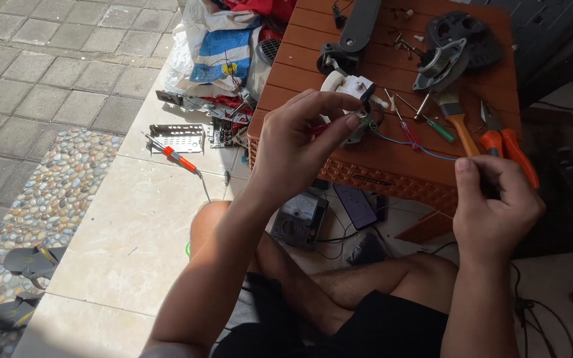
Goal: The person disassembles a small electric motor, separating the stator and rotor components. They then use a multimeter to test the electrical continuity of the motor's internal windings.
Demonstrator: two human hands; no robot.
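Note:
My left hand (303, 142) is raised over the front edge of a brown plastic table (366, 162), its thumb and fingers pinched on a small metal part with wires, right beside a white plastic part (347, 87). A thin blue wire (409, 144) runs from there to my right hand (495, 205), which pinches its other end near the table's right front corner. Both hands are closed on the wire assembly.
On the table lie black plastic housings (462, 33), a paintbrush (457, 118), orange-handled pliers (509, 142), small screwdrivers (432, 122) and screws. On the tiled floor are a soldering iron (177, 159), a metal bracket (177, 137), bags, a multimeter (298, 222) and sandals (31, 262).

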